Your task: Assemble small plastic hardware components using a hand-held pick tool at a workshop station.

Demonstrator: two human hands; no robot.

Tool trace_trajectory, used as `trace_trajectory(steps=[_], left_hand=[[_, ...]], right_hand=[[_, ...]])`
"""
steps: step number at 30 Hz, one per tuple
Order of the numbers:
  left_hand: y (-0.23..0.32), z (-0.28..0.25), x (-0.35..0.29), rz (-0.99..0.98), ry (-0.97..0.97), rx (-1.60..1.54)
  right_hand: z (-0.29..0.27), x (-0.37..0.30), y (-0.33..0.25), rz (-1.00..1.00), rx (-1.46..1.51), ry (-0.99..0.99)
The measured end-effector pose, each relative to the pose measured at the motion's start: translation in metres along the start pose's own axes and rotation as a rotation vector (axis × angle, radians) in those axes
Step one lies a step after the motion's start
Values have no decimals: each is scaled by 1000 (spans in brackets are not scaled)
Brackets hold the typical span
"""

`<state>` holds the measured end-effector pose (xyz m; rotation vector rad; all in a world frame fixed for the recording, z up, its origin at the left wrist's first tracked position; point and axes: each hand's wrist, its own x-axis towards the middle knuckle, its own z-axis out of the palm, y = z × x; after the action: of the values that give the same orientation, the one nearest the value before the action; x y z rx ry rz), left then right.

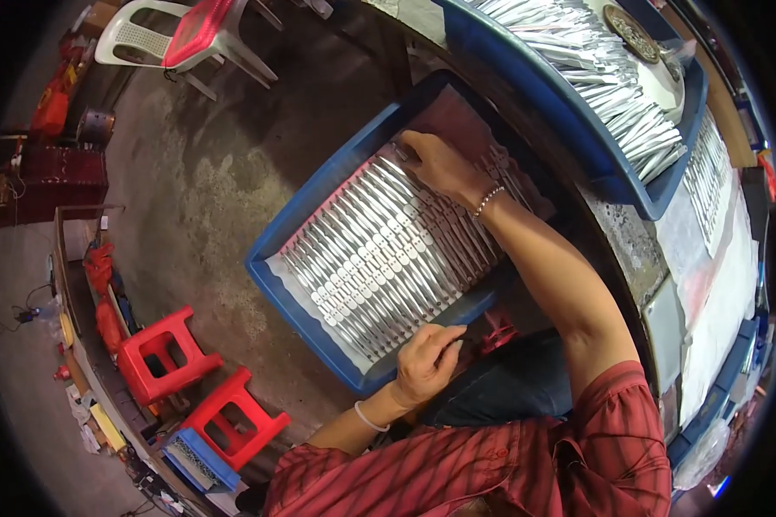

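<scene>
A blue plastic tray point(297, 323) lies in front of me, lined with pale sheet. Rows of slim silver metal pieces point(375, 254) lie in it side by side, tapered at one end and rounded at the other. At the far end of the rows, my right hand point(444, 164) bends its fingers down around the end of one such piece; the fingertips are partly hidden. My left hand point(427, 362) is closed over the tray's near rim, thumb and forefinger close together. What it holds, if anything, I cannot make out.
A large blue bin point(543, 82) heaped with loose silver pieces point(612, 103) stands on the bench at the right, with a round dish point(631, 34) in it. Red stools point(168, 353) stand on the left, a white plastic chair point(142, 43) at the far left.
</scene>
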<state>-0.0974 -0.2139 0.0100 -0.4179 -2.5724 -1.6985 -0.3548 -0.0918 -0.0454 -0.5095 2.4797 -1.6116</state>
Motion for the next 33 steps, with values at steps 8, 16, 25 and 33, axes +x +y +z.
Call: trace_trajectory(steps=[8, 16, 25, 33], left_hand=[[2, 4, 0, 25, -3, -8], [4, 3, -2, 27, 15, -1], [6, 8, -3, 44, 16, 5], [14, 7, -13, 162, -138, 21]], right_hand=[[-6, -2, 13, -49, 173, -120], [-10, -15, 16, 32, -103, 16], [-40, -51, -11, 89, -133, 46], [-102, -247, -128, 70, -308, 44]])
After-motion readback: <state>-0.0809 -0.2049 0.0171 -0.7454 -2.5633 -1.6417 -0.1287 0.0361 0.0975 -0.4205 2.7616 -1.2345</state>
